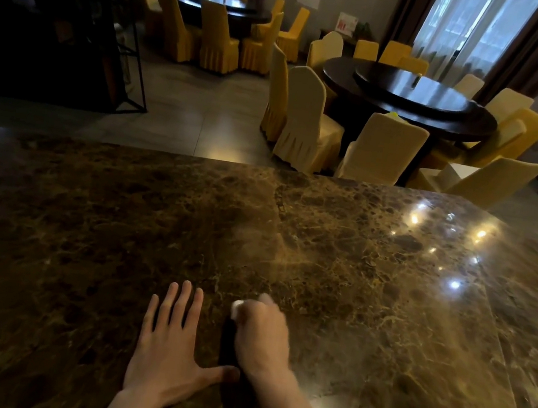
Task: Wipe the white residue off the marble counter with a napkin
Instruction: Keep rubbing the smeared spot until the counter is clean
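A wide brown marble counter [85, 219] fills the lower half of the head view. My right hand [263, 334] is closed over a small white napkin [237, 308] and presses it on the marble near the front; the hand is blurred and only a corner of the napkin shows past the knuckles. My left hand [168, 342] lies flat on the counter just left of it, fingers spread, thumb reaching toward the right wrist. A faint whitish haze [256, 236] lies on the marble behind the hands, near a seam in the slab.
Beyond the counter's far edge lies a tiled floor with two dark round tables [414, 96] ringed by yellow and cream covered chairs [306, 122]. A dark metal shelf frame [79, 21] stands at the left. Lamp reflections glint on the counter's right side.
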`<move>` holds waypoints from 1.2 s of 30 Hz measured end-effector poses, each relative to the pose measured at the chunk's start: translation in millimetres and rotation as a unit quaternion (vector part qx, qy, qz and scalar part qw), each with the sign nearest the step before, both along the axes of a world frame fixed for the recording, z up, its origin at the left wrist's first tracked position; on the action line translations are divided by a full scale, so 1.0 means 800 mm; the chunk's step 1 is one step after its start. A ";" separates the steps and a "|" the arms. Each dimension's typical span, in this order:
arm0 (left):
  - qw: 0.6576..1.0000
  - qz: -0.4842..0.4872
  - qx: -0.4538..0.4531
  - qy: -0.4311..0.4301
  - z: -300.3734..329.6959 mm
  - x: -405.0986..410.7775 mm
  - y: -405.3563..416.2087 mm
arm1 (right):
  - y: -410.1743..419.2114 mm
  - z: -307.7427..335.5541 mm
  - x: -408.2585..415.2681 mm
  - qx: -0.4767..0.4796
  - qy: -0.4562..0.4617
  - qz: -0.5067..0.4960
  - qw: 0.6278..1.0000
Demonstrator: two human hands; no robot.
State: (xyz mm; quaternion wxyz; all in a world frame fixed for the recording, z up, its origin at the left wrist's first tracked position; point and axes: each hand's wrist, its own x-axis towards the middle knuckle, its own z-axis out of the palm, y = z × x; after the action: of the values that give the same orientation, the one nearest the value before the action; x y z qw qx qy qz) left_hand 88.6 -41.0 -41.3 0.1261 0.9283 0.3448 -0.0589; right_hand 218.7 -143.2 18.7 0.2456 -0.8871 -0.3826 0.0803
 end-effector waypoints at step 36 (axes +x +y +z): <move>1.000 0.017 0.004 -0.025 -0.001 0.002 -0.001 | -0.119 -0.008 0.122 -0.006 -0.065 -0.206 0.976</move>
State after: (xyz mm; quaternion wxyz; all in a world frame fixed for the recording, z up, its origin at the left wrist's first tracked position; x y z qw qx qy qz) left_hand 90.1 -41.7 -42.4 0.1321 0.9241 0.3572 -0.0320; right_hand 316.3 -238.3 11.9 0.2262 -0.9515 -0.2067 -0.0280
